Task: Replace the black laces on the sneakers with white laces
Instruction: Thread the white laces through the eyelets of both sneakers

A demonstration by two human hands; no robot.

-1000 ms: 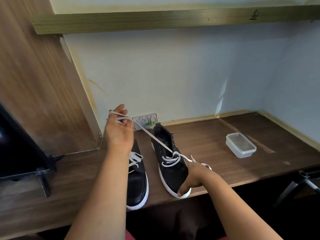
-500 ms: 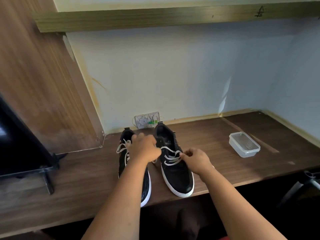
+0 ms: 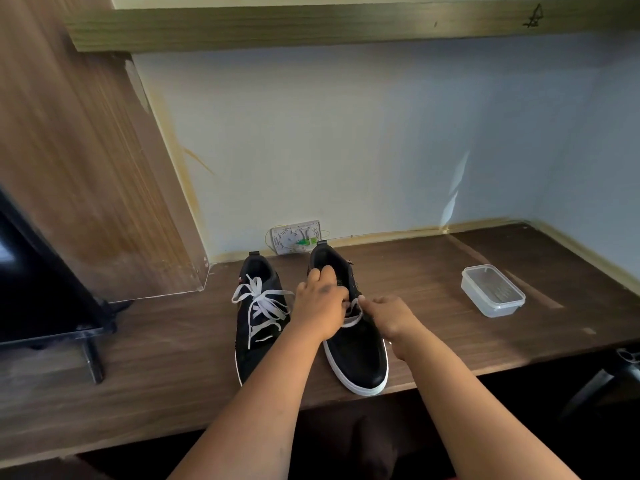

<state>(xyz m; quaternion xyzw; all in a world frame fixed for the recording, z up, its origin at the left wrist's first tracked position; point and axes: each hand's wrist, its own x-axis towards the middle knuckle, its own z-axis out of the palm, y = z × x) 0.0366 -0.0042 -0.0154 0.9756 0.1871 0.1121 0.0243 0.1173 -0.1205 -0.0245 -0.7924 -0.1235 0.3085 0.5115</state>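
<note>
Two black sneakers with white soles stand side by side on the wooden desk (image 3: 433, 289), toes toward me. The left sneaker (image 3: 258, 327) carries a white lace (image 3: 260, 303) threaded and lying loose over its tongue. Over the right sneaker (image 3: 358, 355) both hands meet at the lacing. My left hand (image 3: 320, 304) curls over the tongue and eyelets. My right hand (image 3: 391, 315) pinches the white lace (image 3: 353, 320) at the shoe's right side. The hands hide most of that lace.
A clear lidded plastic box (image 3: 493, 289) sits on the desk to the right. A white socket plate (image 3: 296, 236) is on the wall behind the shoes. A dark screen on a stand (image 3: 38, 299) occupies the left. A chair part (image 3: 623, 362) shows at lower right.
My left hand came down from holding the lace stretched high to the right sneaker's tongue. My right hand moved from the toe up to the lacing.
</note>
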